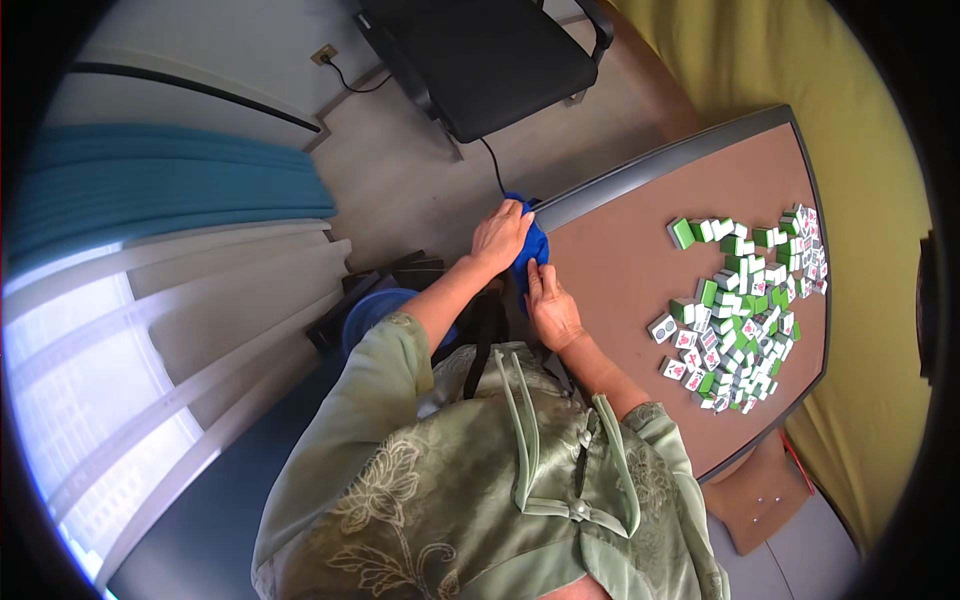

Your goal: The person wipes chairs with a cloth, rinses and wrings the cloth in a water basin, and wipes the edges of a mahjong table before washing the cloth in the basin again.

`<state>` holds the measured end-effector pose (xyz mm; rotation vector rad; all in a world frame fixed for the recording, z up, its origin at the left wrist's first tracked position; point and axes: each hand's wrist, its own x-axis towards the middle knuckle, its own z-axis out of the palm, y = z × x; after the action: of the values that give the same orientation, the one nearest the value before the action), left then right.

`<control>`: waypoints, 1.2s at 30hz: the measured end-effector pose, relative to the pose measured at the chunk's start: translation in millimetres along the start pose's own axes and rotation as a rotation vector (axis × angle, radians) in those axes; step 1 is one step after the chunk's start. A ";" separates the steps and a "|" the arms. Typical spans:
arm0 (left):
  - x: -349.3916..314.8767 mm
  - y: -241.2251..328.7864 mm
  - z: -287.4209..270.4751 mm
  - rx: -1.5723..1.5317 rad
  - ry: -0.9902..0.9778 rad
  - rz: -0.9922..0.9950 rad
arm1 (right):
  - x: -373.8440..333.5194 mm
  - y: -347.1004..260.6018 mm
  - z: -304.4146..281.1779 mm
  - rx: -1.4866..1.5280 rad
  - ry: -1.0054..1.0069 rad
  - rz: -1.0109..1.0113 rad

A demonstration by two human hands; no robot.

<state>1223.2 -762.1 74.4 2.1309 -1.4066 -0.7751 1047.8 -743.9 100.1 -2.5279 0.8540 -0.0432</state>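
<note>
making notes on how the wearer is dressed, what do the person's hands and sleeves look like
The left hand and right hand are bare, without gloves. The left sleeve and right sleeve are loose, soft green, and stop well short of the hands. They belong to a green top with pale outlined flowers and light green looped trim.

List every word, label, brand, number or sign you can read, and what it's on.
Face-up mahjong tiles: small red and dark characters, left unquoted; most are too small to read reliably.
One tile at the pile's near-left edge: round dark marks, a pattern rather than words.
Blue cloth: no lettering visible.
Brown tabletop: none visible.
</note>
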 end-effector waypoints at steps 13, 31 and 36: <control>-10.5 4.1 -5.1 -0.010 -0.176 -0.027 | 30.8 1.3 -20.0 0.025 -0.099 -0.104; 46.5 -19.7 -19.6 -0.220 -0.546 0.195 | 65.4 13.1 -28.6 0.232 -0.024 -0.019; 103.7 -23.5 -20.1 -0.755 -1.105 -0.274 | 104.7 7.6 -37.0 0.413 0.114 0.287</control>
<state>1285.2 -848.3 53.2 1.2642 -0.9174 -2.3595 1121.4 -825.5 117.4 -2.0182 1.1175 -0.2468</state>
